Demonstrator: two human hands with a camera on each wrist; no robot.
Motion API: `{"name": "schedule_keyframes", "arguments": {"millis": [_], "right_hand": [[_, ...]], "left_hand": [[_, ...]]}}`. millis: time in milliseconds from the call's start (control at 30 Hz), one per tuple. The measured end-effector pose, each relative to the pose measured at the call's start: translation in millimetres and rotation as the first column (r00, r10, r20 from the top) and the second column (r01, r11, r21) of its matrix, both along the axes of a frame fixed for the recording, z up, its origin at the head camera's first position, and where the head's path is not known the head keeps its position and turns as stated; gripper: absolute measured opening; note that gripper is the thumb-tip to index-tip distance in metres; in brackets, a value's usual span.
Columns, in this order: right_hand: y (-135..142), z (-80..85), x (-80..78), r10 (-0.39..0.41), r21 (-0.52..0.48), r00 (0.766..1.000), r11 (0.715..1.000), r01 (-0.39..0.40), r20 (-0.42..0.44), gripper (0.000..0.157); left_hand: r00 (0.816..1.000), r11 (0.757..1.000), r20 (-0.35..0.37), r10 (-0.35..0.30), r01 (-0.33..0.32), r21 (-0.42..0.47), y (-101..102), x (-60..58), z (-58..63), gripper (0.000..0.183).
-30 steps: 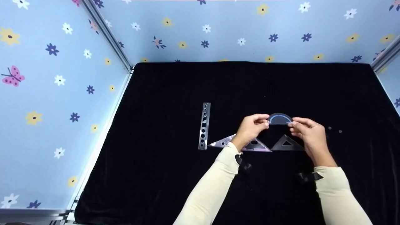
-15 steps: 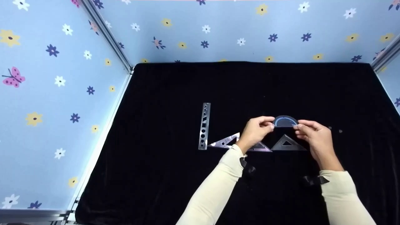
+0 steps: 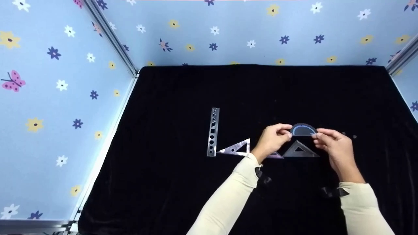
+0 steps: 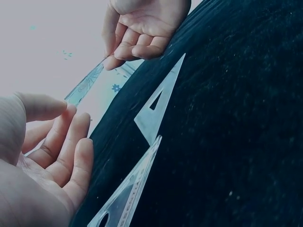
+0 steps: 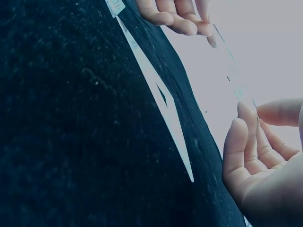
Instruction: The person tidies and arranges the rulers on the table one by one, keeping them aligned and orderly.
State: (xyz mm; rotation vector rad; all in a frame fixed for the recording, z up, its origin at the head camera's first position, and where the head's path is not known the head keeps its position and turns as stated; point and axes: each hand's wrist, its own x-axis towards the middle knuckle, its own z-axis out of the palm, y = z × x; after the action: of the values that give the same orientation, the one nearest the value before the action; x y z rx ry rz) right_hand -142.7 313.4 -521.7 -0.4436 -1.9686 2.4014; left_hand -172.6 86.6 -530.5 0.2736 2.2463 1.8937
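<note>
A clear protractor [image 3: 303,131] with a blue arc is held up off the cloth between both hands, its straight edge toward the person. My left hand [image 3: 273,138] pinches its left corner with thumb and fingertips. At the opposite corner my right hand [image 3: 338,148] pinches it the same way. Just below it in the head view lies a clear set square [image 3: 306,152] with a triangular cutout. Another set square [image 3: 234,149] lies further left, and a purple-tinted piece [image 3: 277,156] beside it is mostly hidden by my left hand and wrist.
A clear ruler [image 3: 213,132] with cut-out shapes lies upright in view, left of the set squares. Black cloth [image 3: 183,189] covers the table. Two small specks [image 3: 354,136] lie right of my right hand. Flowered blue panels [image 3: 209,32] wall the back and sides.
Both hands have moved right and slightly toward the person, carrying the protractor to above the right set square. More of the left set square shows now. The ruler and set squares stay put.
</note>
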Motion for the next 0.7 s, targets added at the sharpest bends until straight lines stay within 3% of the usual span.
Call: {"name": "schedule_keyframes", "arguments": {"millis": [400, 700], "right_hand": [[11.6, -0.4, 7.3, -0.013, -0.040, 0.999, 0.999, 0.011, -0.030, 0.031], [26.0, -3.7, 13.2, -0.031, -0.052, 0.999, 0.998, 0.030, -0.014, 0.029]], "left_hand": [[1.000, 1.000, 0.018, -0.004, 0.004, 0.005, 14.7, 5.4, 1.3, 0.033], [0.999, 0.998, 0.000, -0.055, 0.055, -0.037, 23.7, 8.6, 2.5, 0.038]]}}
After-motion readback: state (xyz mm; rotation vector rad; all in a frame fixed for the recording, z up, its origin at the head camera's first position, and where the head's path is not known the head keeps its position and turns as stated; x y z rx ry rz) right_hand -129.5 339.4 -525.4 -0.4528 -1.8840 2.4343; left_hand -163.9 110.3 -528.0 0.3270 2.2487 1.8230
